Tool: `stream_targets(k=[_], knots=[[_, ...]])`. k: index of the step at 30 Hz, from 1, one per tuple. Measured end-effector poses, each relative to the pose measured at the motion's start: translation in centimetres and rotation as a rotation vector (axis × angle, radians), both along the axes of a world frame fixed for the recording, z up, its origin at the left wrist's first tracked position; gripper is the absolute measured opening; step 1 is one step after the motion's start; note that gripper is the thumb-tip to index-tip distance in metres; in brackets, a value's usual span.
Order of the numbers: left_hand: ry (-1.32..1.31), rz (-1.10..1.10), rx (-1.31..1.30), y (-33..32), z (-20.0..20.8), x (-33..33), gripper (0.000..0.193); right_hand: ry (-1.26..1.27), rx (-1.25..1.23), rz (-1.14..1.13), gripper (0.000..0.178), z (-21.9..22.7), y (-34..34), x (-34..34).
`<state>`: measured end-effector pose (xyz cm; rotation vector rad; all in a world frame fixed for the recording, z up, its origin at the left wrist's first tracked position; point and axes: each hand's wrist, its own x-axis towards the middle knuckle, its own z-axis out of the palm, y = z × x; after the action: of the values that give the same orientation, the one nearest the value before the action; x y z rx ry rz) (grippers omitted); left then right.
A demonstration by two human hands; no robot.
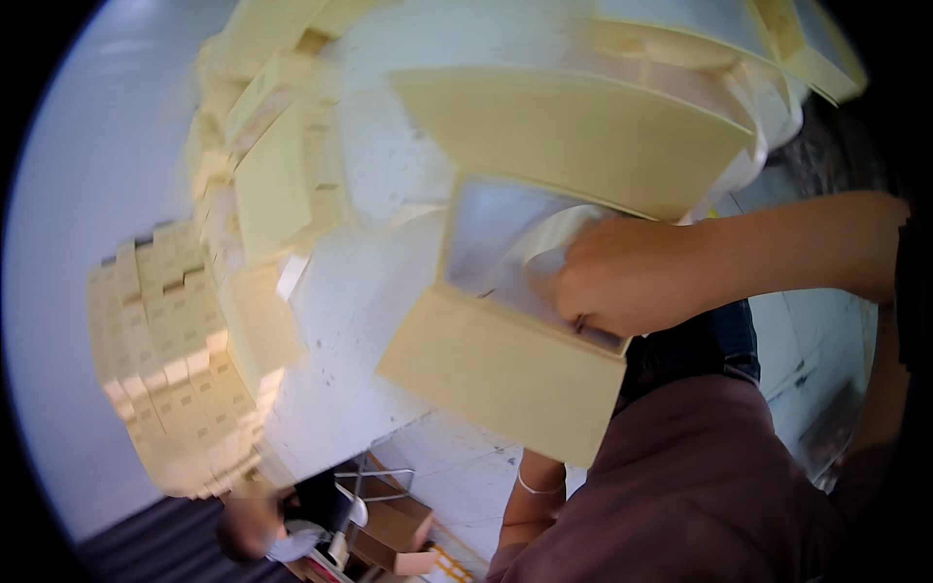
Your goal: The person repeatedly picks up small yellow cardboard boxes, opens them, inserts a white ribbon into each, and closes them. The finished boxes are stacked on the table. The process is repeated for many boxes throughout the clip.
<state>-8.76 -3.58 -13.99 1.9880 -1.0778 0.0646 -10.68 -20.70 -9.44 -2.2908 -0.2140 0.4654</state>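
Note:
A cream-yellow cardboard box (444,255) stands open before me, its inside pale and greyish. One wide flap (505,379) folds out toward my body. A larger cream panel (583,136) rises behind the opening; I cannot tell whether it belongs to the same box. My right hand (622,282) reaches into the box from the right with its fingers curled closed. Against those fingers is a whitish curved piece (564,231), blurred, its kind unclear. The left forearm (535,500), with a thin band at the wrist, goes up behind the near flap, which hides my left hand.
On the left is a big stack of small cream boxes (160,311). More cream cartons (277,180) line the white table (335,340) at its far left. Others (680,49) stand at the back right. Beyond the table's lower left edge are another person (253,525) and brown cartons (394,525).

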Motion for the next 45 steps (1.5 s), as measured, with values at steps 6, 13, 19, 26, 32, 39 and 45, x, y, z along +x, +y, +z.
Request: stream_targets(k=[6,13,19,26,32,39,45], knots=[[-0.188,0.297,0.139,8.9,-1.1,5.3,0.018,-0.504,0.048,-0.041,0.015,0.0,0.5,-0.4],[-0.120,0.444,0.055,13.1,1.9,7.4,0.054,-0.944,-0.062,-0.131,0.034,-0.4,0.3,-3.5],[0.014,-0.175,0.427,4.9,2.5,7.6,0.066,-0.988,-0.313,-0.179,0.044,-2.5,3.2,-6.2],[0.089,-0.182,0.197,1.4,0.6,2.9,0.027,-1.030,-0.405,-0.438,0.043,-4.3,5.0,-5.5],[-0.098,-0.115,0.105,1.2,-0.5,2.7,0.012,-1.030,-0.282,-0.451,0.035,-3.9,4.5,-5.8],[0.008,0.218,0.306,10.4,0.7,7.4,0.005,-0.991,-0.366,-0.467,0.027,-3.8,2.5,-7.1],[0.309,0.311,0.255,12.7,-1.0,4.1,0.009,-1.080,-0.380,-0.390,0.023,-4.4,2.1,-6.5]])
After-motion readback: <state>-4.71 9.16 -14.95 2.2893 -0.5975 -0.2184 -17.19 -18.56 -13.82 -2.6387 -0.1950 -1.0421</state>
